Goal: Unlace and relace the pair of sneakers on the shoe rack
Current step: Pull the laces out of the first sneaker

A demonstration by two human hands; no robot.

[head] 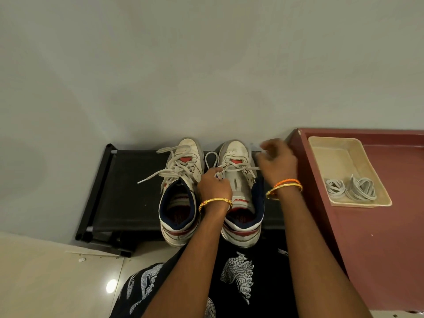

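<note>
Two white sneakers with navy collars and red trim stand side by side on the black shoe rack (128,180), toes toward the wall. The left sneaker (181,193) has its white lace loose, ends trailing left. On the right sneaker (238,180) only the lower eyelets are laced and its tongue is bare. My left hand (214,188) pinches that sneaker's lace (213,158) at its left eyelet row. My right hand (276,162), blurred, grips the lace's other end beside the toe, pulled to the right.
A maroon cabinet top (378,249) stands right of the rack, carrying a beige tray (339,157) with two bundled grey-white laces (352,188). A plain wall rises directly behind the rack. Glossy tiled floor (57,283) lies at lower left. My dark patterned clothing fills the bottom.
</note>
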